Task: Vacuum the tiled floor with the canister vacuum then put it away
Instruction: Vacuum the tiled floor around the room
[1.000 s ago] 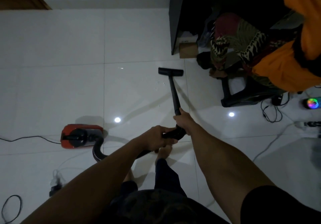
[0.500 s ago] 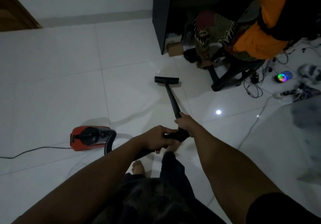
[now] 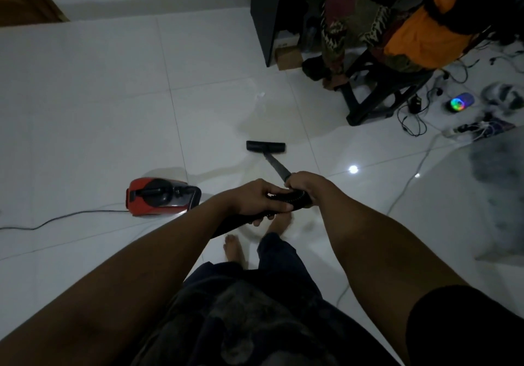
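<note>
A: Where are the hands?

B: Both are on the vacuum's handle end. The left hand (image 3: pixel 256 199) is wrapped around the ribbed black hose (image 3: pixel 289 196), fingers curled under it. The right hand (image 3: pixel 304 185) is clenched on the top of the wand (image 3: pixel 276 164), just ahead of the left; the 2 hands almost touch.

A: And the wand itself?

B: It slopes away from the hands down to the floor head (image 3: pixel 265 146), which lies flat on the white tiled floor (image 3: pixel 99 110), close in front of the bare feet (image 3: pixel 235 252).

A: Where is the canister?

B: The red canister vacuum (image 3: pixel 158 199) sits on the tiles to the person's left, near the left forearm. Its power cord (image 3: pixel 56 219) trails off toward the left edge. The hose disappears behind the left forearm, so I cannot tell how it runs to the canister.

A: Anything else nearby?

B: Up right, a dark chair (image 3: pixel 382 93) draped with orange and patterned cloth stands beside a black cabinet (image 3: pixel 263 19). Further right, loose cables and a small rainbow-lit gadget (image 3: pixel 460 103) lie on the floor.
</note>
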A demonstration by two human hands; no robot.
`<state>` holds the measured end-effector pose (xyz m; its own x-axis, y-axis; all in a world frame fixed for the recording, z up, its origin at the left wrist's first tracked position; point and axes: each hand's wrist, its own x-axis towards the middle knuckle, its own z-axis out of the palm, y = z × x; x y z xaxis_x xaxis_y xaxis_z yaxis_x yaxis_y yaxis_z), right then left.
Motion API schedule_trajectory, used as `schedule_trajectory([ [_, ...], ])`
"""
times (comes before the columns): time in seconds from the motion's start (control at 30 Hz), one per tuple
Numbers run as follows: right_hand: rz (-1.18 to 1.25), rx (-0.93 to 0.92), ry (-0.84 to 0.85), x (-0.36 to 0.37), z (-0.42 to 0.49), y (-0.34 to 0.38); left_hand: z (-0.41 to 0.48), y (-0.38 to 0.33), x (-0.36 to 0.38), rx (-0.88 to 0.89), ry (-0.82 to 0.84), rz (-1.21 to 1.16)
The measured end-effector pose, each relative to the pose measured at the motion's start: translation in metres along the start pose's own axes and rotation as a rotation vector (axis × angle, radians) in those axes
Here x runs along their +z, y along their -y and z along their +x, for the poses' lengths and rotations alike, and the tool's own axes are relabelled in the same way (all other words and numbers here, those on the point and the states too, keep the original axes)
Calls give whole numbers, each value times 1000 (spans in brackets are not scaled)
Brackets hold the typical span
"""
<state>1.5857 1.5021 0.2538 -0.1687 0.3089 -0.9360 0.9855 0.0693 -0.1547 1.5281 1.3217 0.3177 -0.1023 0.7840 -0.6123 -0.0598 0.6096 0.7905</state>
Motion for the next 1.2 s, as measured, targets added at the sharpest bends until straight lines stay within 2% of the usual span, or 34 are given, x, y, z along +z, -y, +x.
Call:
schedule_trajectory([
  [0.23, -21, -15, -27, 35, 1, 2, -18, 30, 12, -22, -93, -28],
  [0.53, 68, -42, -14, 65, 20, 19, -27, 54, 4, -84, -212, -23],
  [0.7, -35, -87, -51, 64, 46, 34, -11, 49, -11, -140, -197, -20],
  [0.97, -73, -90, -51, 11, 80, 68, 51, 12, -42, -190, -157, -24],
  [1.2, -287, -127, -48, -83, 121, 133, 129, -56, -99, -190, -146, -86],
])
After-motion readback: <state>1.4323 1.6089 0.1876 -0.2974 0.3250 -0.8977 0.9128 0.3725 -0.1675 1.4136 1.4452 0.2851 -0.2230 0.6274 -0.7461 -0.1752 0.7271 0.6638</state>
